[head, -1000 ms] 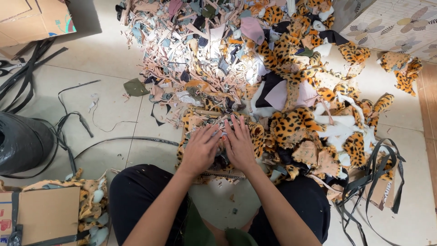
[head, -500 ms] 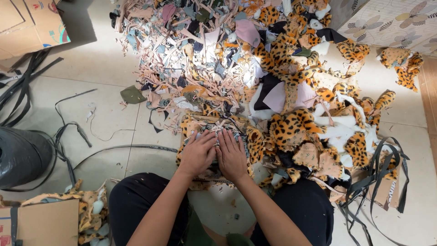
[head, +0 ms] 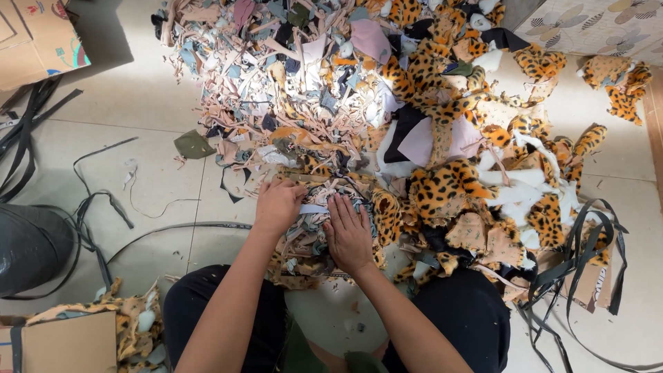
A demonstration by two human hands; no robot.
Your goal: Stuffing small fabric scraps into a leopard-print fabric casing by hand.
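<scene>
Evidently sorting: left hand (head: 277, 205) curled, pinching scraps, right hand (head: 349, 233) flat, fingers apart, at the fabric scrap pile's (head: 304, 97) near edge; next calls for lifting one piece.

Cardboard box (head: 38, 38), black bag (head: 31, 249), black straps (head: 580, 276)

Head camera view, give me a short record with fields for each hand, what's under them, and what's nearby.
left hand: curled, fingers dug into the scrap pile
right hand: flat, palm down on the scraps
scrap pile: pink, grey and blue fabric offcuts heaped on the floor
leopard-print plush pieces: to the right of the hands
black straps: loose on the floor, left
cardboard box: top left corner
</scene>
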